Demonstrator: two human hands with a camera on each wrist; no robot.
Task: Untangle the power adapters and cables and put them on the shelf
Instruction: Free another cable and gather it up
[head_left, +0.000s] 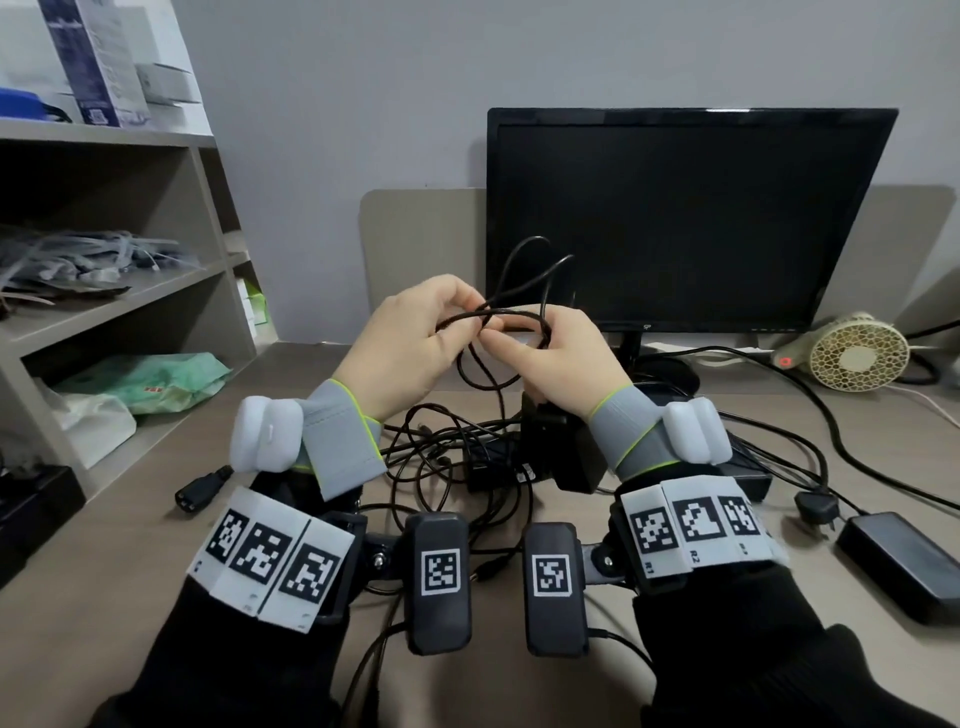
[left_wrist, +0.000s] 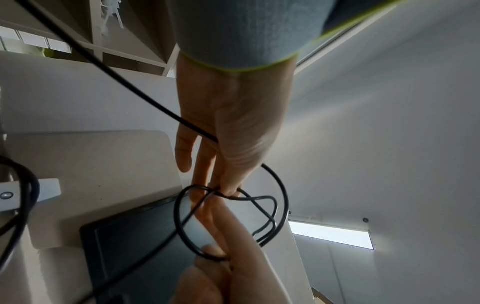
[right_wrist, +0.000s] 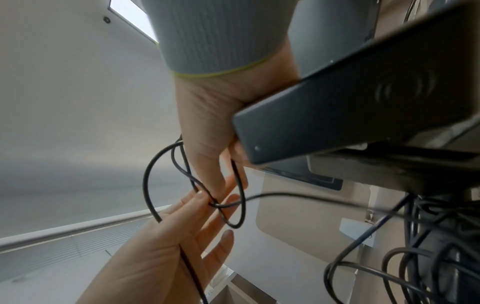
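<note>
Nearest, on the smooth pale worktop, a loose heap of thin black cables sprawls around a matte black adapter brick; a second rectangular brick lies flat to the right, well apart from the heap. Above the heap, both hands meet on 1 thin, round, rubbery black cable looped into a knot. The left hand has its fingers curled together, pinching the knot. The right hand pinches the same loop with thumb and forefinger, while its lower fingers clamp a hard, smooth, boxy adapter against the palm. Beyond stands a dark flat monitor. The grey laminate shelf rises at the left.
</note>
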